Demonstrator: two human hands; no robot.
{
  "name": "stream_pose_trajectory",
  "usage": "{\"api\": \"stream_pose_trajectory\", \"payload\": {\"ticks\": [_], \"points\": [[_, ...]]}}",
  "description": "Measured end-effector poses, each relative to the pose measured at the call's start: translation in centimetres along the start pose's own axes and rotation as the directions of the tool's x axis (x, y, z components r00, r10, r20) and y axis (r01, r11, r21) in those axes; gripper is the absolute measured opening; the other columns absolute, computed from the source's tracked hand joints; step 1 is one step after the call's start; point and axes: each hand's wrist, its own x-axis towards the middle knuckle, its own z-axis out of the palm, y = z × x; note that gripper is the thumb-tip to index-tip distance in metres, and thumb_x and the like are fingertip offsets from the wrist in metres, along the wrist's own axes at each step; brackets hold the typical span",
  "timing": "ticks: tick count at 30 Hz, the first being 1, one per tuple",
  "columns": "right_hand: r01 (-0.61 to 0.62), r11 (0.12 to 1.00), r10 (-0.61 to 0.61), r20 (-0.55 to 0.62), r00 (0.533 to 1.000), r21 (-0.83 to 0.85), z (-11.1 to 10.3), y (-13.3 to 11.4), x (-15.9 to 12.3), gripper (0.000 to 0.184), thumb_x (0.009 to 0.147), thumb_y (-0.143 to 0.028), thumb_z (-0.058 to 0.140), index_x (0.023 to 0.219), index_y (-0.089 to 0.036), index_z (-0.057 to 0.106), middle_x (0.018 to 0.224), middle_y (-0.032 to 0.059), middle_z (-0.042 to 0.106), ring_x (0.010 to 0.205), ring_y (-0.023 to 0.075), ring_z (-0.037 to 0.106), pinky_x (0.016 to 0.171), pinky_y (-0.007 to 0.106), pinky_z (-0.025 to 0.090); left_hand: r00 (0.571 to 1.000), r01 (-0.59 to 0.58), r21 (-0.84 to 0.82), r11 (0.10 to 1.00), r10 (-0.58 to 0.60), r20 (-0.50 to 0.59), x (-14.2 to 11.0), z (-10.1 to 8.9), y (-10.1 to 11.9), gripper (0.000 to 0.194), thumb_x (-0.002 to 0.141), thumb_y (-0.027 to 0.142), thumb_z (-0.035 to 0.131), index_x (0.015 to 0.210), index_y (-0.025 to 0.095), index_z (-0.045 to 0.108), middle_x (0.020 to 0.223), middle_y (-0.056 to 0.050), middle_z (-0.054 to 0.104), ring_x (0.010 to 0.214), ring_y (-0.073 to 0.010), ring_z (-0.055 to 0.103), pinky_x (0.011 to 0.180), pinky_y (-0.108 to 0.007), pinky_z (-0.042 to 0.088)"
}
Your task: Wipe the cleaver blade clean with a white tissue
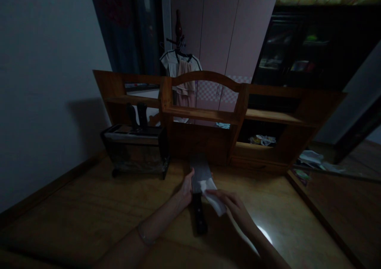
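A cleaver (200,169) with a broad grey blade and a black riveted handle is held above the wooden desk, its handle toward me. My left hand (187,187) grips the blade from the left and beneath, the thumb along its edge. On the lower right of the blade lies a white tissue (214,199). My right hand (229,199) presses that tissue against the metal with its fingers, and part of the tissue hangs down past them. The fingers under the blade are mostly hidden.
A knife block (135,149) with black-handled knives stands at the left on the desk (143,205). Behind runs a wooden shelf unit (205,112). A white wall is on the left. Bright light reflects off the desk at right. Pink wardrobe doors (218,38) are farther back.
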Motion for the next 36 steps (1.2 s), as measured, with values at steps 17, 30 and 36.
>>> {"api": "stream_pose_trajectory", "payload": {"ticks": [17,30,36], "points": [[0.036,0.998,-0.015,0.366,0.93,-0.049,1.0,-1.1,-0.7,0.046,0.094,-0.05,0.048,0.133,-0.028,0.055,0.115,0.0027,0.07,0.103,0.027,0.063,0.093,0.041,0.045,0.998,-0.06,0.046,0.997,0.06,-0.009,-0.1,-0.4,-0.2,0.064,0.093,0.059,0.038,0.112,0.004,0.065,0.101,-0.018,0.072,0.092,-0.0275,0.07,0.085,-0.035,0.053],[-0.066,0.996,0.08,0.288,0.954,-0.06,1.3,0.1,-0.4,0.05,0.087,-0.053,0.055,0.068,-0.012,0.076,0.049,-0.004,0.049,0.048,0.0085,0.037,0.049,0.021,0.027,0.997,-0.053,0.067,0.996,0.056,-0.053,-0.8,1.0,0.3,0.065,0.097,0.053,0.027,0.117,0.004,0.064,0.098,-0.019,0.072,0.094,-0.0292,0.07,0.084,-0.04,0.054],[-0.079,0.993,0.1,0.265,0.959,-0.089,0.9,0.3,-0.5,0.044,0.086,-0.049,0.055,0.072,-0.015,0.079,0.051,-0.0007,0.061,0.052,0.0127,0.049,0.053,0.022,0.037,0.996,-0.044,0.057,0.997,0.049,-0.08,-1.3,1.5,0.3,0.062,0.096,0.053,0.03,0.117,0.005,0.063,0.099,-0.02,0.072,0.091,-0.0298,0.07,0.081,-0.04,0.055]]}}
